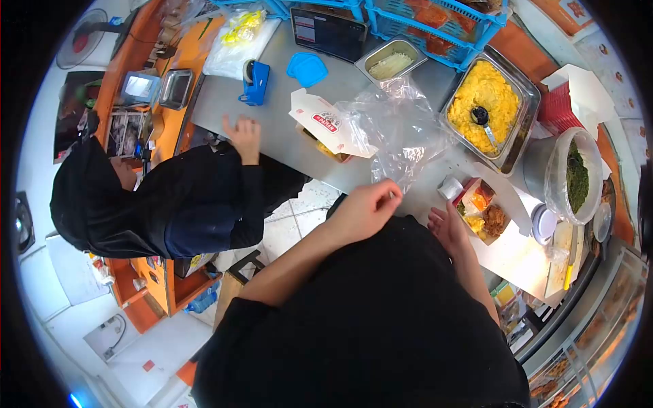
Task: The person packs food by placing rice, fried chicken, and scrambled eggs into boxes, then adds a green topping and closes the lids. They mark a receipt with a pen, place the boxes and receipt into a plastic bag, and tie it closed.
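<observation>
My left hand (367, 212) is closed, its fingertips pinched at the near edge of a clear plastic bag (415, 139) that spreads crumpled across the grey counter. My right hand (449, 230) lies against the near left side of an open food box (515, 239), fingers extended and apart. Inside that box are fried chicken (494, 221), something orange-red and a yellow food. A small white cup (449, 187) stands at the box's corner. Beyond the bag, another box (333, 127) with a printed white lid holds some yellow food.
A steel tray of yellow food (484, 102) with a ladle (481, 117) sits at the back right. Near it are a tub of green herbs (577, 175) and a lidded jar (543, 224). A tape dispenser (254, 83) is at the back left. A co-worker's hand (243, 138) reaches over the counter.
</observation>
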{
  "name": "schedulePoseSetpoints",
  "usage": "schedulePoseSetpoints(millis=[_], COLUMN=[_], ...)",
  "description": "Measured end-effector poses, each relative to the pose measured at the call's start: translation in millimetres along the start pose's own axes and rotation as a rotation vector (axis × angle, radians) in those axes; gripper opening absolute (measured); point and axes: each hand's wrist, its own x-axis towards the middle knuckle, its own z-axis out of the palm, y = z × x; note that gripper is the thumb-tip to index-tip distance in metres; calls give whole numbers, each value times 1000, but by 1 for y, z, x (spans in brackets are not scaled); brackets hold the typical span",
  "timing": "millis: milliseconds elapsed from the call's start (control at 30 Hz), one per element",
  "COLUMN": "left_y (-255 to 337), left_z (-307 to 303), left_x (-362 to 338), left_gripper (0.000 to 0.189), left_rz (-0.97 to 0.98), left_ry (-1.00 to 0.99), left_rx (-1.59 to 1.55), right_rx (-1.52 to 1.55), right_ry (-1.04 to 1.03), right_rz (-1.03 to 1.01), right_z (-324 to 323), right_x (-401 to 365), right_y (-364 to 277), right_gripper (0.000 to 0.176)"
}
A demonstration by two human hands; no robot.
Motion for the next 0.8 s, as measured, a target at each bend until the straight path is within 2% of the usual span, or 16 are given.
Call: schedulePoseSetpoints(millis=[33, 67, 100, 133, 200, 300, 367, 467, 567, 633, 667, 700, 767, 800], left_y=[1, -2, -7, -7, -3, -2, -10, -17, -26, -30, -31, -33, -13, 4], left_z=[4, 7, 11, 13, 15, 20, 28, 37, 49, 58, 59, 60, 53, 44], left_x=[-3, -4, -5, -5, -5, -3, -3, -7, -5, -5, -1, 4, 9, 6], left_gripper=[9, 9, 9, 10, 11, 12, 12, 13, 14, 19, 28, 28, 37, 41], left_rz=[-56, -54, 53, 156, 127, 80, 126, 83, 28, -6, -53, -58, -197, -260], left_ry=[-197, -185, -195, -201, -189, -151, -142, -157, -162, -4, -34, -45, -235, -331], left_rx=[55, 61, 130, 198, 190, 180, 134, 26, -89, -105, -120, -130, -592, -771], right_rx=[-6, 146, 296, 284, 486, 460, 468, 431, 216, -20, -230, -425, -809, -807], right_ry=[-7, 7, 17, 4, -11, -45, 36, -43, -99, -204, -316, -330, -264, -257], right_rz=[2, -23, -48, -48, -166, -271, -278, -267, -288, -636, -680, -739, -835, -841], right_z=[3, 7, 12, 14, 18, 2, 9, -1, 25, 55, 43, 32, 41, 51], right_x=[7, 15, 22, 29, 44, 74, 73, 65, 4, -47, -56, -65, -94, -103], right_y=[1, -1, -2, -2, -6, -5, -6, 1, -9, -12, -20, -25, -31, -28], right_gripper=[66, 63, 60, 60, 46, 36, 30, 20, 20, 38, 48, 46, 43, 43])
